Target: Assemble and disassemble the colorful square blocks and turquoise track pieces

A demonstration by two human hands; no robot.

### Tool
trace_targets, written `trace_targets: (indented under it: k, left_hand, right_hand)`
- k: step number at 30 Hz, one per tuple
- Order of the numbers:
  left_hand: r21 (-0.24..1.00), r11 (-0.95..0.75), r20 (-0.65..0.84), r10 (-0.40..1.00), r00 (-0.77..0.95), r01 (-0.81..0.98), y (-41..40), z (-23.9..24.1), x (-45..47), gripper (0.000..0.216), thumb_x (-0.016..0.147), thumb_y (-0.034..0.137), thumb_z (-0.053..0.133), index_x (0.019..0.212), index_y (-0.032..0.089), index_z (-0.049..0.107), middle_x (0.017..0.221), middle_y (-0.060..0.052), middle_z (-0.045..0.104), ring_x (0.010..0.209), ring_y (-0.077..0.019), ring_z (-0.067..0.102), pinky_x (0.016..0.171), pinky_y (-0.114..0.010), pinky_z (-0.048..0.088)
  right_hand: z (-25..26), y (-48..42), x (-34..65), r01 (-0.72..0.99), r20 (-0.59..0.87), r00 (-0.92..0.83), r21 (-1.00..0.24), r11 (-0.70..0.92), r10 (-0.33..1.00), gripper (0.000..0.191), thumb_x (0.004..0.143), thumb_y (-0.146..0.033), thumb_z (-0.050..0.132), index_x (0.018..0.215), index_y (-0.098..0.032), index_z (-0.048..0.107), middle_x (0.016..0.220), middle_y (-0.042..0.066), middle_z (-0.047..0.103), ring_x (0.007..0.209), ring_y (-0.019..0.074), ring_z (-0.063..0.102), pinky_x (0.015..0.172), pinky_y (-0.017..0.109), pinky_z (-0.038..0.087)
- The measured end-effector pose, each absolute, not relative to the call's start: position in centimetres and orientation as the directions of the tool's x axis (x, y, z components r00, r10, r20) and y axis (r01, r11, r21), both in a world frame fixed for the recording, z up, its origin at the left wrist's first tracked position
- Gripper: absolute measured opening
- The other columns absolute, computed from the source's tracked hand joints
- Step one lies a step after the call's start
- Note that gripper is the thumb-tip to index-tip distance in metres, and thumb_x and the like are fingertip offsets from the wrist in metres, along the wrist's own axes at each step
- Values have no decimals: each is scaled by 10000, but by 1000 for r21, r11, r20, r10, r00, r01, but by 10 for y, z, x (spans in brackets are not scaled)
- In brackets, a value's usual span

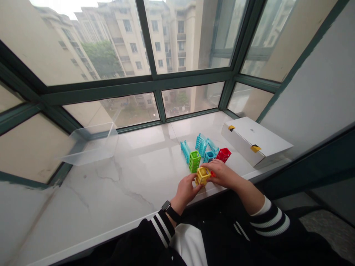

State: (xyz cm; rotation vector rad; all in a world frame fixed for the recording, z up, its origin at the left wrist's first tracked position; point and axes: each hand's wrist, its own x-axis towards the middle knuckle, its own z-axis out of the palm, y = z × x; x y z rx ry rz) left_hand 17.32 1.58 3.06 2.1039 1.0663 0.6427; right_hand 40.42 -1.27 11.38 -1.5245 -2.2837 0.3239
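Observation:
A yellow cage-like toy block sits between my two hands near the front edge of the white marble sill. My left hand, with a dark watch on its wrist, pinches the block from the left. From the right, my right hand closes its fingers on the same block. Just behind stand a green block, a red block, and several light-blue track pieces.
A white box with yellow-black tape tabs lies at the right of the sill. A transparent plastic tub stands at the back left against the green-framed window. A grey wall rises on the right.

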Motion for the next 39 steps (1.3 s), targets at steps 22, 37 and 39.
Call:
trace_targets:
  k: [22, 37, 39]
  left_hand:
    - [813, -376, 93, 838, 538, 445, 17, 26, 171, 470, 845, 396, 814, 1277, 258, 693, 1214, -63, 778, 1033, -267, 737, 949, -428, 580]
    - [788, -272, 119, 947, 297, 552, 47, -8, 28, 416, 945, 418, 622, 1323, 248, 653, 1243, -83, 774, 1164, -253, 728, 1085, -502, 549]
    - [743, -252, 163, 967, 197, 620, 42, -19, 1, 418, 935, 458, 607, 1282, 233, 670, 1215, -94, 776, 1181, -288, 718, 1099, -539, 538]
  right_hand:
    - [108, -16, 403, 834, 220, -345, -375, 405, 913, 630, 803, -251, 836, 1399, -258, 633, 1269, 89, 749, 1184, 308, 677, 1214, 612, 356]
    - [100, -14, 407, 830, 239, -343, -376, 413, 908, 667, 820, -238, 803, 1456, -277, 603, 1200, 89, 749, 1140, 305, 681, 1206, 639, 360]
    - [102, -15, 406, 825, 241, -349, -380, 419, 906, 692, 831, -238, 793, 1486, -287, 575, 1258, 95, 740, 1176, 310, 679, 1210, 648, 354]
